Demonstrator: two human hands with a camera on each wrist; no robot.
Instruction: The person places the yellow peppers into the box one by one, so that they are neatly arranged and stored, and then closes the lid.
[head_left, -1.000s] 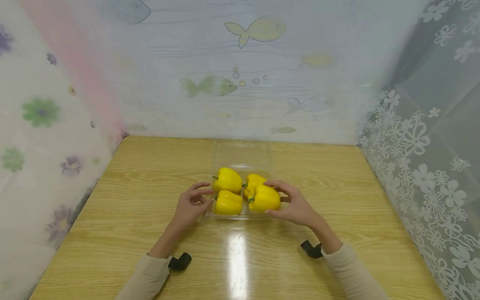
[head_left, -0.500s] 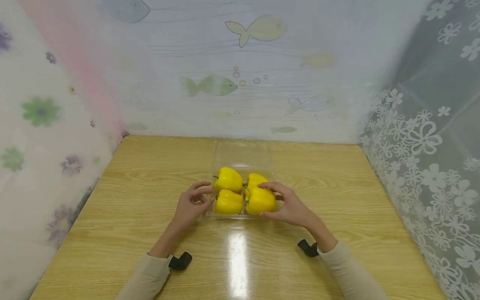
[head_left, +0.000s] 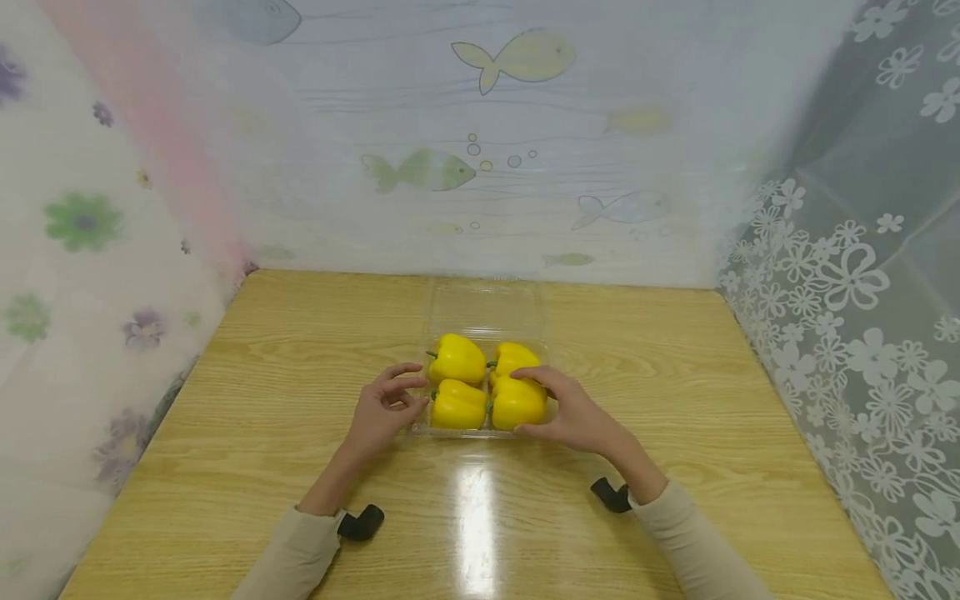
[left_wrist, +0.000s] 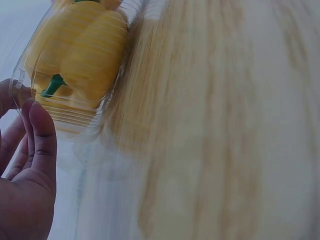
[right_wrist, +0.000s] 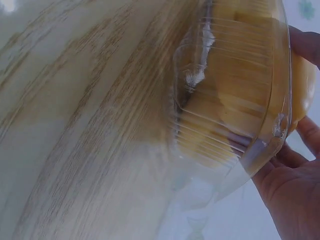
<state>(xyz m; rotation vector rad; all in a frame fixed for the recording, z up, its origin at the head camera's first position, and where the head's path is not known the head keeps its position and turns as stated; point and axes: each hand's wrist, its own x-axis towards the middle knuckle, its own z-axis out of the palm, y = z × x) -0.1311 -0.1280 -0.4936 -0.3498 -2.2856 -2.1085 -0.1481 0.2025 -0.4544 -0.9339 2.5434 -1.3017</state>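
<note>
In the head view, a clear plastic clamshell container [head_left: 450,432] lies on the table with its lid [head_left: 486,305] folded back. Three yellow bell peppers sit in it: back left [head_left: 459,358], front left [head_left: 459,406] and back right [head_left: 516,358]. My right hand [head_left: 577,414] grips a fourth bell pepper [head_left: 517,404] at the front right, thumb in front and fingers behind; it stands partly above the rim in the right wrist view. My left hand [head_left: 382,408] pinches the container's left rim, where thumb and finger meet the edge in the left wrist view.
The wood-grain table [head_left: 300,333] ends at a back curtain [head_left: 337,225] printed with fish. Flowered curtains hang at the left [head_left: 82,333] and right [head_left: 847,292]. A black curved piece [head_left: 362,523] sits by the left sleeve, another [head_left: 611,496] by the right.
My right hand has moved left and lowered the bell pepper into the front right of the container. The back right pepper has shifted slightly back. My left hand has stayed in place.
</note>
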